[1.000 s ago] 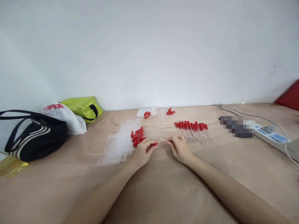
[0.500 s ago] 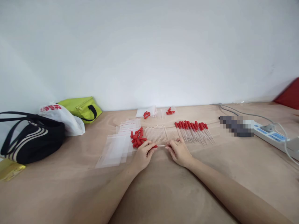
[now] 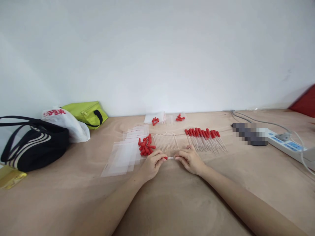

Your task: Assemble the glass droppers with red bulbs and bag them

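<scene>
My left hand [image 3: 153,164] pinches a red rubber bulb [image 3: 166,158], most of it hidden by the fingers. Opposite it, my right hand [image 3: 190,160] is closed on a thin clear glass dropper tube [image 3: 171,158], whose left end meets the bulb. How deep the tube sits in the bulb I cannot tell. Just beyond my left hand lies a pile of loose red bulbs [image 3: 147,144]. A row of bare glass tubes [image 3: 165,141] is laid out in front of both hands. To the right rest several droppers with red bulbs fitted [image 3: 203,139].
Clear zip bags [image 3: 120,157] overlap left of the bulb pile. Near the wall lie more bags with red bulbs [image 3: 155,121]. A black bag [image 3: 46,147], white plastic bag [image 3: 71,126] and lime-green bag [image 3: 86,113] stand left. A power strip [image 3: 283,141] with cables lies right.
Both hands have moved slightly toward me, with the bulb and tube between them. Less of the bulb shows past my left fingers. The view has shifted a little.
</scene>
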A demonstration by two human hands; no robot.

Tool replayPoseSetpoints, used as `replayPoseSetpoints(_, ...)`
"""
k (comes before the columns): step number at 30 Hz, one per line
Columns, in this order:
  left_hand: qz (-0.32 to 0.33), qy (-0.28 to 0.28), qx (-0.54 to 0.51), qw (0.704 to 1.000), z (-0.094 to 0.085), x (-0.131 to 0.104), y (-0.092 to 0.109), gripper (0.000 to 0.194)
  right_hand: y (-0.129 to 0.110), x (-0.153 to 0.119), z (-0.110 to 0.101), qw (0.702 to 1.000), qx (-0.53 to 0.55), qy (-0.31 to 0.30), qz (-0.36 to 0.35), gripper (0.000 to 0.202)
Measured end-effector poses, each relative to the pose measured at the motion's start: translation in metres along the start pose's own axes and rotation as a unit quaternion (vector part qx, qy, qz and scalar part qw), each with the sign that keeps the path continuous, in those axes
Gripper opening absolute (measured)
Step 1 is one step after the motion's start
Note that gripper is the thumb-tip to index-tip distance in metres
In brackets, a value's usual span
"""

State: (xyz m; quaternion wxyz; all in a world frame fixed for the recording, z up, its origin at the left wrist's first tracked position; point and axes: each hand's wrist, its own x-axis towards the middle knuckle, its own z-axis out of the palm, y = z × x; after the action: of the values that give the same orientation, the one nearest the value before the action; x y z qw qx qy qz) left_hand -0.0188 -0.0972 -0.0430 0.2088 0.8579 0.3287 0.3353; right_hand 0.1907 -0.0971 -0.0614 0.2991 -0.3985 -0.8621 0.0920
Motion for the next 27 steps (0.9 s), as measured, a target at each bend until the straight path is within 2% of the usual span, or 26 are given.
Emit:
replayPoseSetpoints(10,0.034,-0.004,0.088,0.996,0.004,-0.005,-0.001,0.021,-0.006,-0.001,-0.002,0.999,-0.033,0.017,-0.006,0.02)
replayPoseSetpoints(18,0.032,-0.018,0.175,0.984,0.0,-0.002,0.003,0.015,-0.013,0.0,0.002,0.992,-0.108,0.046,-0.054,0.025)
replayPoseSetpoints(27,0.047,-0.034,0.189,0.98,0.001,-0.003,0.003,0.015,-0.015,0.0,0.007,0.991,-0.101,0.057,-0.066,0.025)
